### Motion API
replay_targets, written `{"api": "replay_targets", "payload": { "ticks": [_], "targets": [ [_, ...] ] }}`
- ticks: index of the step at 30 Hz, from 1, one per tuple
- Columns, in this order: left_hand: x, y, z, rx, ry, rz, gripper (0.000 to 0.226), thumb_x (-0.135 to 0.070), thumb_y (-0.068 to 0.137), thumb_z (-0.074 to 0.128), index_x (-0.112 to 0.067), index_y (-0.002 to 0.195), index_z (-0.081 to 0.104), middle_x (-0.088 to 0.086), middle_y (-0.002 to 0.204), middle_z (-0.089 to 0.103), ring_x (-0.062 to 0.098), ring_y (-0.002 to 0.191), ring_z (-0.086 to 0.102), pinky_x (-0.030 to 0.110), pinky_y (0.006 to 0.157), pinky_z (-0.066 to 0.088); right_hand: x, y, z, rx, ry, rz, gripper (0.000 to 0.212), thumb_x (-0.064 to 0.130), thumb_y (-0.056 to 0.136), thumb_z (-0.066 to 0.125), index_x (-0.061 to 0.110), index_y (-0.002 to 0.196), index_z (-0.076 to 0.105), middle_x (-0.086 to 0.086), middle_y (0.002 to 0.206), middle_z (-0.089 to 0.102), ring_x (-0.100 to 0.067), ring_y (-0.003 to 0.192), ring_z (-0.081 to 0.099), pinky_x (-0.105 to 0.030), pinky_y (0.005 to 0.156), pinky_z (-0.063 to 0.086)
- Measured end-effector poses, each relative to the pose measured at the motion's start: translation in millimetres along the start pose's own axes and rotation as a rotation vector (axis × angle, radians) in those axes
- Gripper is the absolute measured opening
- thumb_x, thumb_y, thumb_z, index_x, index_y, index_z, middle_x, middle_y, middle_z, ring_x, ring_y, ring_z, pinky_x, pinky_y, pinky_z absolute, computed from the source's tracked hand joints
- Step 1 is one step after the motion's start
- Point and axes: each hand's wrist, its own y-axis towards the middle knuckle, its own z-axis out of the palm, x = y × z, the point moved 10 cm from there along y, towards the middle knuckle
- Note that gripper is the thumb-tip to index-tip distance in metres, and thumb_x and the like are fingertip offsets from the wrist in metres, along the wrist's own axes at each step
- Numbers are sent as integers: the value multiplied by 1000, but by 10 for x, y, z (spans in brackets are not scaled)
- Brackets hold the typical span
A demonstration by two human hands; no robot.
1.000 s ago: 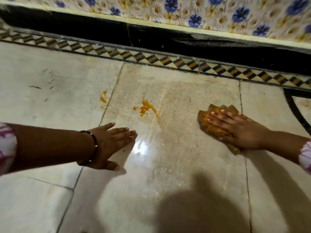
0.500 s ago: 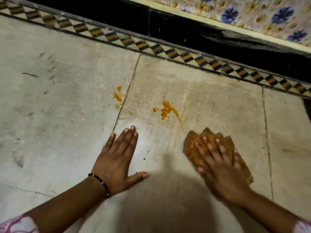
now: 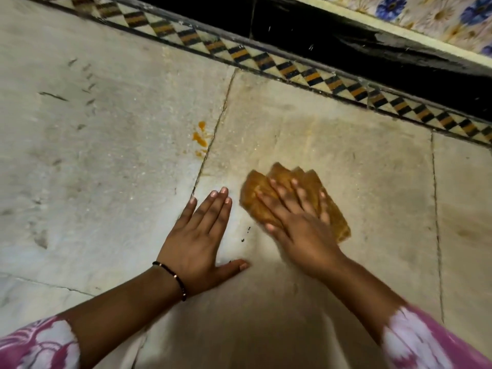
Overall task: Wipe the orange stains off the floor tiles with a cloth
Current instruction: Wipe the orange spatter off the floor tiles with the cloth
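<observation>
Two hands: the left hand [image 3: 198,235] and the right hand [image 3: 298,225]. One cloth [image 3: 271,182]. One group of orange stains [image 3: 200,137], in three small patches. One bracelet [image 3: 173,279]. Two pink sleeves, left sleeve [image 3: 37,344] and right sleeve [image 3: 426,342].

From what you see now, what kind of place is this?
Likely a room in a home, at the foot of a wall: pale floor tiles, a patterned border and floral wall tiles.
</observation>
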Motion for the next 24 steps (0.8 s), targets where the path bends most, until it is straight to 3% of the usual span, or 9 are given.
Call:
{"api": "replay_targets", "payload": {
  "ticks": [4, 8, 11, 14, 17, 19, 21, 24],
  "targets": [
    [11, -5, 4, -10, -1, -2, 104, -83, 80, 22, -5, 150, 18, 11, 158, 13, 22, 146, 11, 45, 115, 10, -777, -639, -14, 16, -19, 230, 57, 66, 82, 6, 59, 137, -6, 31, 146, -23, -7, 141, -20, -48, 115, -7],
    [4, -7, -11, -28, -10, -9, 105, -83, 80, 22, -6, 151, 13, 9, 159, 7, 21, 147, 5, 45, 116, 7, -1162, -146, -340, -71, 17, 365, 53, 51, 97, 30, 54, 143, 4, 17, 158, -10, -18, 145, -12, -56, 114, 2],
    [10, -4, -38, -43, -16, -5, 104, -82, 81, 22, -7, 151, 11, 9, 159, 6, 21, 147, 4, 45, 117, 7, -1002, 509, -486, -82, 107, 412, 55, 48, 99, 33, 45, 149, 10, 12, 160, -5, -26, 145, -11, -59, 112, -2],
    [4, -19, -44, -55, -14, 4, 104, -82, 81, 23, -6, 151, 13, 10, 159, 7, 23, 147, 6, 46, 117, 9, -361, 760, -339, -33, 86, 248, 55, 46, 99, 35, 42, 149, 14, 10, 160, -5, -24, 145, -12, -60, 111, -9],
    [-9, -20, -41, -59, -13, 13, 105, -82, 81, 24, -4, 150, 16, 12, 159, 11, 24, 147, 9, 47, 116, 12, 137, 211, -41, -51, -14, 74, 54, 49, 98, 29, 47, 147, 8, 17, 157, -11, -18, 144, -17, -57, 111, -14],
    [-6, -20, -37, -60, -21, 12, 104, -82, 80, 25, -4, 150, 17, 12, 158, 12, 25, 146, 10, 48, 116, 13, 113, -384, 188, -25, -47, 29, 53, 55, 94, 16, 53, 144, -3, 25, 151, -21, -12, 143, -20, -52, 111, -15],
    [-4, -25, -24, -66, -22, 12, 104, -82, 81, 24, -5, 150, 16, 11, 159, 11, 25, 146, 10, 48, 116, 13, -282, -844, 268, -16, -27, 142, 54, 59, 88, 7, 58, 140, -9, 27, 148, -22, -12, 144, -18, -51, 113, -12],
    [-8, -29, -44, -89, -36, 20, 104, -82, 81, 23, -5, 150, 16, 10, 159, 11, 24, 146, 10, 47, 116, 12, -994, -905, 54, -58, 23, 351, 53, 55, 94, 18, 57, 139, -10, 21, 153, -21, -12, 144, -18, -55, 115, -2]
  ]
}}
